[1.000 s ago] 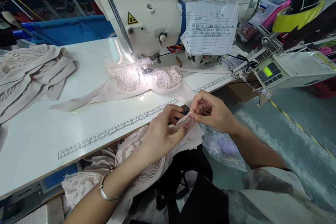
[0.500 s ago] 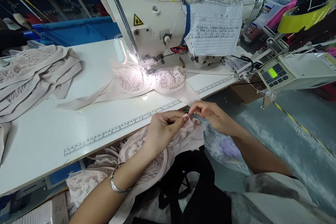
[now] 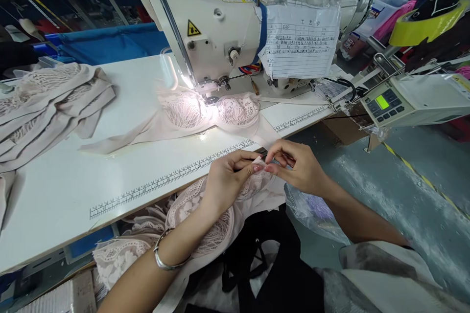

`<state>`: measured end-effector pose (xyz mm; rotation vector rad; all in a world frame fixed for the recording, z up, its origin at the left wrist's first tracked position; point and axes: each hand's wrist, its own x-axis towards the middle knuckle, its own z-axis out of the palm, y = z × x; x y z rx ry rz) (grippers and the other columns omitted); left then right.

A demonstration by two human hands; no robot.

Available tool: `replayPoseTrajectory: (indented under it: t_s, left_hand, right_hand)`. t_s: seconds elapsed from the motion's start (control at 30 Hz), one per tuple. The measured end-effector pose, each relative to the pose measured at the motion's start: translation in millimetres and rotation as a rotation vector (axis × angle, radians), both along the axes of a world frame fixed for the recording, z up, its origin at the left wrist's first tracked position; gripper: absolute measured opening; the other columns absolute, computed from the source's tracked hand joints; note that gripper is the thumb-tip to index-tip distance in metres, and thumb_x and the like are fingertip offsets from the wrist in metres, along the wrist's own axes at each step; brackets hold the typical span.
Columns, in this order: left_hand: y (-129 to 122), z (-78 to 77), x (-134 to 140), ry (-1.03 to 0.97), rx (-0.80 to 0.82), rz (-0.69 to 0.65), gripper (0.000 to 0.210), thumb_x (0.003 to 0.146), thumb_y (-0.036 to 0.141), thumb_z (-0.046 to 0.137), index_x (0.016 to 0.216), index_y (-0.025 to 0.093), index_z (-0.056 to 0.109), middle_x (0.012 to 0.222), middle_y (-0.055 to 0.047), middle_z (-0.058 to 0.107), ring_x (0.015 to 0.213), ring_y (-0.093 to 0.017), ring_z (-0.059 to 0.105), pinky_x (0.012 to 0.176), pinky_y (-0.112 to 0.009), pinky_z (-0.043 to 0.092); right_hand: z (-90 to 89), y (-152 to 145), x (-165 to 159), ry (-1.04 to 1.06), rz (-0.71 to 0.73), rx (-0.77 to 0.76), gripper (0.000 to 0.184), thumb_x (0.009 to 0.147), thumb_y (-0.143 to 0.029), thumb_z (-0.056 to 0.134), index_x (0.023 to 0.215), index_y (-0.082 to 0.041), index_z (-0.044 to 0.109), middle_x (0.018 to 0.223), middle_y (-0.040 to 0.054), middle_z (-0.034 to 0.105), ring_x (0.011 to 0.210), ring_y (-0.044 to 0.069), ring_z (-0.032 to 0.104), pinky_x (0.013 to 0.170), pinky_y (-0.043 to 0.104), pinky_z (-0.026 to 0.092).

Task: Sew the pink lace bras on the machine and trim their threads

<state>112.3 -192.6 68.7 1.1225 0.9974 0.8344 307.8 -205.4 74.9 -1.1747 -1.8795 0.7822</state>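
A pale pink lace bra (image 3: pixel 216 237) lies across my lap below the table edge. My left hand (image 3: pixel 229 176) pinches its upper edge between thumb and fingers. Right beside it, my right hand (image 3: pixel 293 164) is closed on the same edge, its thumb and fingertips meeting close to the left thumb. The fingers cover part of the fabric they hold. Another pale pink lace bra (image 3: pixel 237 112) lies under the needle of the white sewing machine (image 3: pixel 216 34), lit by the lamp there, its wings spread on the table.
A heap of pale pink bras (image 3: pixel 55 102) lies at the table's left. Printed ruler marks (image 3: pixel 172 178) run along the front of the white table (image 3: pixel 135 171). A control box (image 3: pixel 414 100) sits right, above the floor. A clear plastic bag (image 3: pixel 312 210) hangs below my right hand.
My right hand has turned inward, and its thumb has come down onto the bra's edge beside my left thumb. My left hand has barely moved. The bra at the machine stays still.
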Motion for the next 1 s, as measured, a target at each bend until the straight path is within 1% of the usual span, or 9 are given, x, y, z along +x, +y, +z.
replayPoseTrajectory:
  t_s: [0.1, 0.2, 0.4, 0.5, 0.63, 0.73, 0.83, 0.9, 1.0]
  left_hand:
    - [-0.1, -0.9, 0.9, 0.011, 0.024, 0.012, 0.041, 0.067, 0.046, 0.09, 0.092, 0.017, 0.077, 0.073, -0.004, 0.079, 0.08, -0.021, 0.077, 0.075, -0.026, 0.059]
    - [-0.5, -1.4, 1.1, 0.052, 0.056, 0.023, 0.038, 0.068, 0.047, 0.089, 0.088, 0.017, 0.075, 0.073, -0.003, 0.078, 0.077, -0.02, 0.077, 0.07, -0.025, 0.058]
    - [-1.3, -0.7, 0.6, 0.08, 0.071, 0.001, 0.037, 0.071, 0.049, 0.086, 0.084, 0.017, 0.075, 0.075, -0.005, 0.078, 0.075, -0.02, 0.076, 0.069, -0.027, 0.059]
    - [-1.3, -0.6, 0.8, 0.067, 0.079, -0.007, 0.034, 0.071, 0.048, 0.086, 0.081, 0.017, 0.075, 0.074, -0.005, 0.078, 0.075, -0.02, 0.075, 0.069, -0.027, 0.059]
    - [-0.6, -1.3, 0.6, 0.067, 0.068, -0.003, 0.031, 0.07, 0.046, 0.087, 0.079, 0.018, 0.076, 0.067, -0.003, 0.075, 0.069, -0.019, 0.073, 0.062, -0.025, 0.056]
    - [-0.2, -1.1, 0.8, 0.051, 0.049, -0.003, 0.031, 0.069, 0.045, 0.088, 0.079, 0.018, 0.076, 0.064, -0.001, 0.074, 0.067, -0.018, 0.071, 0.059, -0.023, 0.054]
    - [-0.8, 0.2, 1.7, 0.02, 0.021, -0.013, 0.029, 0.07, 0.043, 0.088, 0.078, 0.018, 0.076, 0.061, 0.0, 0.072, 0.07, -0.018, 0.072, 0.061, -0.023, 0.054]
    - [-1.5, 1.1, 2.4, 0.026, 0.017, -0.012, 0.029, 0.069, 0.042, 0.089, 0.079, 0.018, 0.076, 0.064, -0.001, 0.074, 0.072, -0.019, 0.073, 0.062, -0.024, 0.055]
    - [-2.2, 1.5, 3.3, 0.051, 0.03, 0.001, 0.034, 0.066, 0.044, 0.091, 0.082, 0.017, 0.077, 0.073, -0.005, 0.078, 0.074, -0.02, 0.075, 0.065, -0.025, 0.057]
  right_hand:
    - [0.1, -3.7, -4.4, -0.04, -0.036, 0.022, 0.011, 0.09, -0.026, 0.068, 0.082, -0.019, 0.064, 0.06, -0.0075, 0.044, 0.052, 0.007, 0.037, 0.053, 0.023, 0.031]
    - [-0.4, -6.1, -7.5, 0.007, -0.033, 0.003, 0.008, 0.088, -0.023, 0.067, 0.081, -0.019, 0.065, 0.059, -0.0075, 0.044, 0.051, 0.007, 0.037, 0.051, 0.023, 0.031]
    - [-3.4, -2.8, -8.9, 0.139, -0.024, -0.136, 0.012, 0.086, -0.028, 0.068, 0.079, -0.019, 0.062, 0.055, -0.01, 0.036, 0.048, 0.006, 0.03, 0.048, 0.023, 0.026]
    - [-3.8, -0.3, -9.6, 0.161, -0.041, -0.198, 0.015, 0.085, -0.029, 0.069, 0.078, -0.019, 0.06, 0.055, -0.01, 0.035, 0.05, 0.007, 0.03, 0.05, 0.023, 0.027]
    - [-3.9, 1.0, -11.0, 0.188, -0.073, -0.255, 0.017, 0.084, -0.032, 0.07, 0.078, -0.019, 0.06, 0.057, -0.0094, 0.034, 0.053, 0.008, 0.032, 0.052, 0.024, 0.03]
    - [-5.4, 0.7, -12.4, 0.196, -0.08, -0.22, 0.014, 0.084, -0.03, 0.07, 0.078, -0.019, 0.063, 0.056, -0.0095, 0.034, 0.052, 0.008, 0.03, 0.051, 0.024, 0.027]
    - [-7.5, -0.1, -14.3, 0.189, -0.094, -0.147, 0.01, 0.083, -0.026, 0.07, 0.078, -0.019, 0.066, 0.054, -0.0097, 0.033, 0.05, 0.008, 0.028, 0.05, 0.024, 0.025]
    - [-8.5, -0.7, -15.4, 0.179, -0.104, -0.119, 0.008, 0.084, -0.025, 0.069, 0.078, -0.019, 0.066, 0.053, -0.0096, 0.033, 0.05, 0.008, 0.028, 0.05, 0.024, 0.025]
    - [-9.5, -1.4, -16.6, 0.185, -0.106, -0.127, 0.009, 0.084, -0.025, 0.068, 0.078, -0.02, 0.066, 0.054, -0.0095, 0.033, 0.05, 0.008, 0.028, 0.049, 0.024, 0.025]
